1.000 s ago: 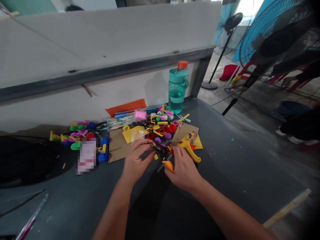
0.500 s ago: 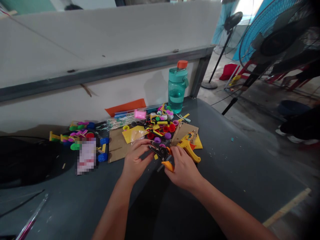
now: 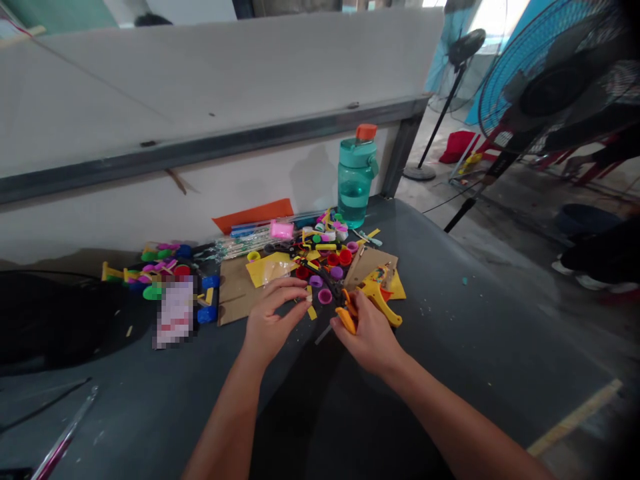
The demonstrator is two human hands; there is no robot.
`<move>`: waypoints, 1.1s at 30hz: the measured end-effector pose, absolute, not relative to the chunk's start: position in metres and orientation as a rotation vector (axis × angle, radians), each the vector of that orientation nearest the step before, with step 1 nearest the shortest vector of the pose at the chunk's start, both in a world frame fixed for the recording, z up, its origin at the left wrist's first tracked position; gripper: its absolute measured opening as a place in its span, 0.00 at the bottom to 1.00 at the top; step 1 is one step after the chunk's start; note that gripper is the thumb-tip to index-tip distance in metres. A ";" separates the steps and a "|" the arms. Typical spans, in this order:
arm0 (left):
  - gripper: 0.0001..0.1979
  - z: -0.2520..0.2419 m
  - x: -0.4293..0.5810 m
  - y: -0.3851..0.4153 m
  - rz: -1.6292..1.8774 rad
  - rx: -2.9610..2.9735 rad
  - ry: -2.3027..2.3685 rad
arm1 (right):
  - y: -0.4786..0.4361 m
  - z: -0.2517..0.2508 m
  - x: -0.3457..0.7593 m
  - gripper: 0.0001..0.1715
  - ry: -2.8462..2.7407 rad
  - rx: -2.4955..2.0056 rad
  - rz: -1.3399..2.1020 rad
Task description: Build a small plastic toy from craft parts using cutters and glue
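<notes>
My left hand (image 3: 274,317) is closed in a pinch on a small pale piece (image 3: 309,299), too small to name. In my right hand (image 3: 371,333) are pliers (image 3: 347,320) with orange handles and dark jaws, which point up and left over the clutter. The fingers wrap the handles. A purple bottle cap (image 3: 325,296) lies between the two hands, with a narrow yellow strip (image 3: 312,313) beside my left fingertips. Just past my right hand, a yellow glue gun (image 3: 384,305) rests by a cardboard piece (image 3: 367,262).
Red caps (image 3: 345,257), craft sticks and plastic-wrapped rods (image 3: 245,244) are heaped at the back. A teal water bottle (image 3: 354,183) stands by the wall. Small wheeled models (image 3: 165,263) and a black bag (image 3: 50,320) are at left. A fan (image 3: 545,87) stands at right.
The pliers' jaws have swung up and away from my left fingertips, and the handles have turned in my right hand. The small pale piece now shows in my left pinch.
</notes>
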State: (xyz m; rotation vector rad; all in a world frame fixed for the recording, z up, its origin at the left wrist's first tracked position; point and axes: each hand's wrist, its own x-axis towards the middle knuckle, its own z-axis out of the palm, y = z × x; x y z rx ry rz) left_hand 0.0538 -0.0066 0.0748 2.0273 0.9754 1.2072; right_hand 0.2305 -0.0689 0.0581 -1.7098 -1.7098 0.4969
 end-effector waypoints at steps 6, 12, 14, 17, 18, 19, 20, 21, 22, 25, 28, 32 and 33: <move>0.05 0.080 0.037 0.000 1.367 1.672 1.017 | -0.065 0.047 0.231 0.20 -1.709 -1.768 0.490; 0.05 0.096 -0.019 0.014 1.700 1.013 0.994 | -0.072 0.040 0.201 0.29 -2.000 -1.808 0.196; 0.04 0.100 -0.031 0.015 1.725 0.898 0.890 | -0.072 0.042 0.184 0.30 -2.109 -1.782 0.141; 0.03 0.102 -0.032 0.012 1.659 0.817 0.761 | -0.062 0.044 0.156 0.31 -2.222 -1.741 0.103; 0.03 0.103 -0.030 0.010 1.619 0.816 0.730 | -0.056 0.043 0.147 0.33 -2.239 -1.749 0.078; 0.03 0.104 -0.027 0.008 1.578 0.818 0.705 | -0.049 0.042 0.138 0.35 -2.266 -1.740 0.062; 0.03 0.104 -0.024 0.006 1.534 0.825 0.687 | -0.042 0.040 0.129 0.35 -2.283 -1.737 0.059; 0.03 0.105 -0.021 0.004 1.492 0.835 0.677 | -0.036 0.038 0.122 0.35 -2.286 -1.761 0.058; 0.04 0.106 -0.018 0.002 1.453 0.851 0.673 | -0.030 0.035 0.115 0.36 -2.291 -1.780 0.061; 0.06 0.108 -0.014 -0.002 1.364 0.907 0.665 | -0.020 0.034 0.108 0.38 -2.315 -1.748 0.092; 0.07 0.107 -0.011 -0.003 1.283 0.881 0.644 | -0.018 0.049 0.122 0.30 -2.283 -1.558 0.131; 0.08 0.103 0.000 -0.004 1.108 0.793 0.576 | -0.021 0.096 0.159 0.18 -2.052 -1.218 0.289; 0.08 0.102 0.004 -0.005 1.070 0.777 0.555 | -0.024 0.108 0.168 0.18 -1.999 -1.183 0.346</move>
